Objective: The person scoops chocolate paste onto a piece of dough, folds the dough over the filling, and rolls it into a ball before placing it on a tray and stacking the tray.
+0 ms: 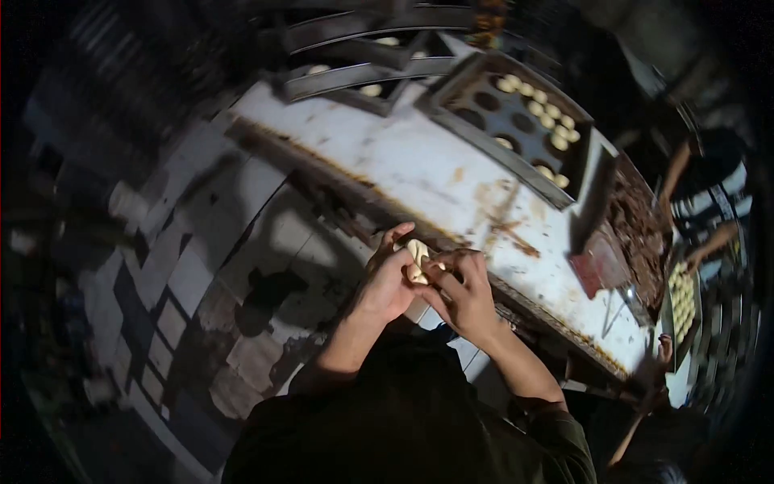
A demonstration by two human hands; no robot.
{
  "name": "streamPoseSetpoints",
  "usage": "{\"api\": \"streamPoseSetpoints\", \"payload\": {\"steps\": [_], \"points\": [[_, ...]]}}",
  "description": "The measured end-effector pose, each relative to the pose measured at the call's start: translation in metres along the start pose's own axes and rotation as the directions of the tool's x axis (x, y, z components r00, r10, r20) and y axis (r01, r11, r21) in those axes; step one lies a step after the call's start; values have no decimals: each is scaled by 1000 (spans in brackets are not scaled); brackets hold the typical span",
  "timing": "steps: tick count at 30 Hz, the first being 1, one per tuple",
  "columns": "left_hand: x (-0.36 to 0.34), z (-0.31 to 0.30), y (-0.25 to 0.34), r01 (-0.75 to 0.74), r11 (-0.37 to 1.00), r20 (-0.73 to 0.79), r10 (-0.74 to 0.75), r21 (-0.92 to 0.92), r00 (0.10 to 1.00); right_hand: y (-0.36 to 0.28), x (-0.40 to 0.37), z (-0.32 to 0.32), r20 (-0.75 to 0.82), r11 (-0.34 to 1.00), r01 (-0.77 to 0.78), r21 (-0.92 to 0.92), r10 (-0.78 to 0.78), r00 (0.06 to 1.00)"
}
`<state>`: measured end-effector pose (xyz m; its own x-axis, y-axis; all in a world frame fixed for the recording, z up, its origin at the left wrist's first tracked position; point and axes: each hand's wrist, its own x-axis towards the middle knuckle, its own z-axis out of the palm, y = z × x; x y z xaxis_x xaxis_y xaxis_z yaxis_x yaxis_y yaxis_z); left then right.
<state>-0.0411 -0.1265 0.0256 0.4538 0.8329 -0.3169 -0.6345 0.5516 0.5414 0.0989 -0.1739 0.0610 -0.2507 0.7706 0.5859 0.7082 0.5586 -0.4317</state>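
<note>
Pale dough (417, 252) is between my two hands, in front of my body near the table's edge. My left hand (385, 284) cups it from the left, its fingers curled around it. From the other side my right hand (466, 292) presses on the dough with bent fingers and thumb. Part of the dough is hidden by the fingers.
A metal tray (501, 161) with several dough balls (556, 121) stands on the white table (363, 153). To the right sits a brown mass (637, 226) beside a red-edged scraper-like piece (587, 276). Stacked trays (347, 81) stand at the back. Other people's arms (713, 242) reach in at right.
</note>
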Motion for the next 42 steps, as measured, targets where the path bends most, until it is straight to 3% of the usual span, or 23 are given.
{"api": "streamPoseSetpoints", "payload": {"steps": [2,4,5,6,9,11,13,16,17,18,20,21,24,27,28,30,32,34,36,37,38,41,42], "points": [[-17,-14,20,-121,980,75,134,-160,988,-14,14,31,-10,997,70,-39,-71,997],[-38,-25,40,-280,960,170,279,-19,945,-28,42,48,39,955,-105,276,99,994],[-48,-32,52,-428,887,212,391,174,896,-40,56,55,114,775,-319,546,308,945],[-57,-41,64,-548,758,272,477,354,836,-50,73,57,214,679,-382,627,322,922],[-69,-49,98,-582,728,189,554,363,811,-65,100,82,383,552,-536,639,376,844],[-56,-61,116,-648,699,10,678,303,735,-78,105,110,116,832,-159,531,114,987],[-50,-66,133,-651,732,-129,678,199,723,-83,108,129,-12,967,176,185,-176,984],[-29,-66,142,-658,752,-38,660,48,751,-62,141,144,-109,930,108,352,-74,991],[-27,-63,147,-614,760,-7,630,214,777,-54,150,154,-111,819,-17,574,99,989],[-22,-55,152,-708,632,102,719,314,687,-55,161,158,10,488,-199,850,362,932],[2,-49,167,-777,505,225,763,376,605,-47,191,152,93,350,-257,901,424,901],[13,-47,176,-776,500,230,762,386,605,-39,195,158,50,415,-254,873,443,895],[49,-40,207,-768,584,62,784,263,617,-23,214,171,-353,872,167,461,7,936],[76,-38,228,-714,697,-104,716,58,690,-6,229,181,-349,937,229,262,-129,928],[79,-41,229,-651,751,-22,657,109,754,4,239,178,-377,957,261,127,-197,905],[83,-35,223,-727,638,127,723,254,679,15,261,178,-374,881,145,450,39,926],[92,-33,229,-832,392,339,779,394,527,7,280,176,-271,429,92,899,378,885],[104,-32,242,-853,336,405,771,398,493,22,282,181,-344,674,154,722,158,925],[115,-18,257,-814,529,164,804,240,572,24,288,183,-445,910,238,340,-67,893],[121,-15,269,-769,605,31,782,204,623,20,288,184,-407,923,196,332,-47,912],[126,-22,279,-759,610,58,770,226,636,19,295,182,-386,964,233,131,-167,907],[137,-39,279,-704,646,227,668,296,708,40,314,190,-436,949,244,198,-138,889],[141,-36,276,-779,539,266,739,320,620,46,321,192,-434,900,192,391,-3,901]]}}
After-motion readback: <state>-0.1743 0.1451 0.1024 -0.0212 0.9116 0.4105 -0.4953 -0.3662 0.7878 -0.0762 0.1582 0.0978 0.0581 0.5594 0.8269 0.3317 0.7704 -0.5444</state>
